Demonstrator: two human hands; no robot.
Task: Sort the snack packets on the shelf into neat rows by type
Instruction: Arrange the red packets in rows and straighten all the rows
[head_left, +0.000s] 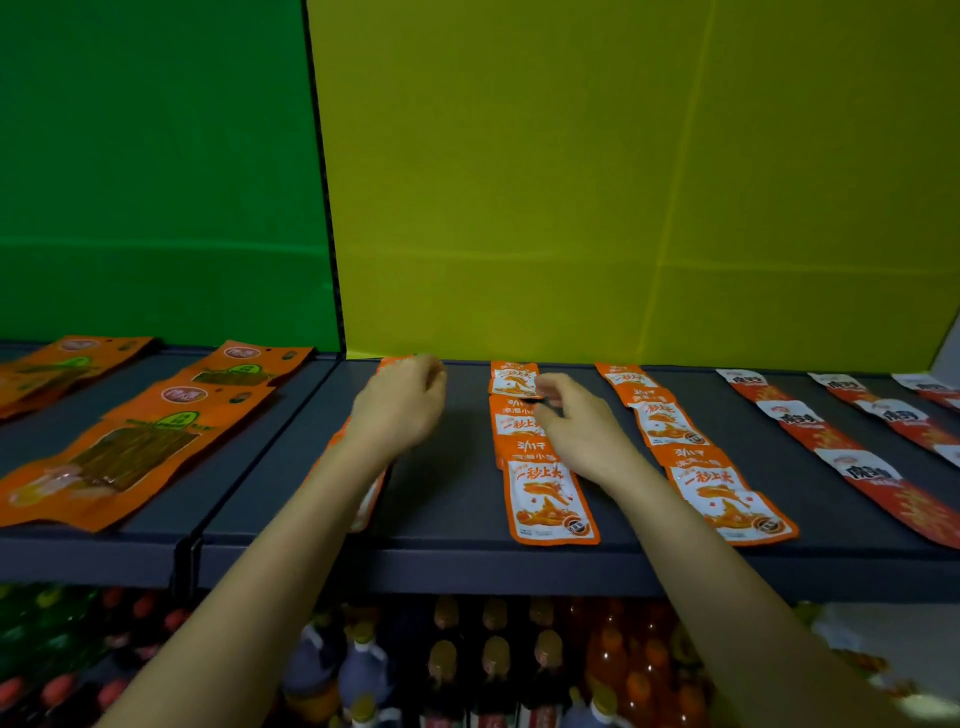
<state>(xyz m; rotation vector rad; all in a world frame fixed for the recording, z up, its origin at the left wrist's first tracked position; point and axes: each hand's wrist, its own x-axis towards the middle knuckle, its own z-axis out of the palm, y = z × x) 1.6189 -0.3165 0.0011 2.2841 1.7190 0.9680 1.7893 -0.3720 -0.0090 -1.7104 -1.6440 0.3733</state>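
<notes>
Small orange fish-snack packets lie in rows running front to back on the dark shelf (447, 525). My left hand (400, 408) hovers over the left row (363, 512), hiding most of it. Its fingers curl down by the far packet (394, 362), and any grip there is hidden. My right hand (579, 423) reaches over the middle row (548, 501), fingertips touching the right edge of its far packets (511, 383). A third orange row (722, 499) lies to the right. Red-and-white packets (872, 475) form further rows at the far right.
Large orange packets with clear windows (111, 457) lie on the neighbouring shelf section to the left. Green and yellow panels back the shelf. Bottles (493, 660) stand on the level below. A bare strip of shelf runs between the left and middle rows.
</notes>
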